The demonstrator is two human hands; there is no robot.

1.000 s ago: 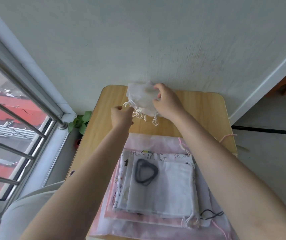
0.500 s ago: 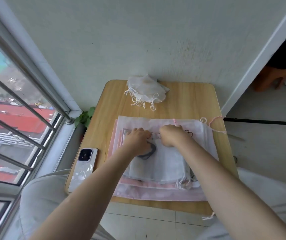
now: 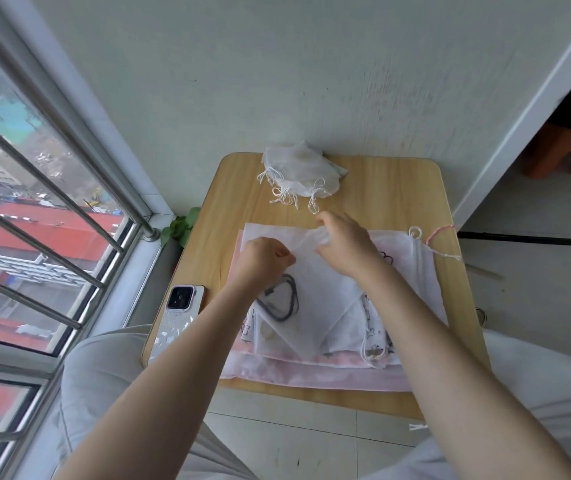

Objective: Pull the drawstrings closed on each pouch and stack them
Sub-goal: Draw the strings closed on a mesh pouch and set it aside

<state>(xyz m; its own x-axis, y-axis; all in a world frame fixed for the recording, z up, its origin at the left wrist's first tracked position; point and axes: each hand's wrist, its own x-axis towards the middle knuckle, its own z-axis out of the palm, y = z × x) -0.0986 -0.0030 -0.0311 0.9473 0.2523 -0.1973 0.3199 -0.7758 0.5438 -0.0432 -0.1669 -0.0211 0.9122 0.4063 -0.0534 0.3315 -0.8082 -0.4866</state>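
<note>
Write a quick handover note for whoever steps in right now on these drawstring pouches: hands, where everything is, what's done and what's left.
Left hand and right hand each pinch the top edge of the sheer white pouch, lifted off the flat pile at the middle of the table.
Done: a stack of cinched pouches sits at the far edge by the wall.
Left: pull this pouch's drawstrings closed, add it to that stack, then do the same for the rest of the flat pile.
Phone lies at the table's left edge.
</note>
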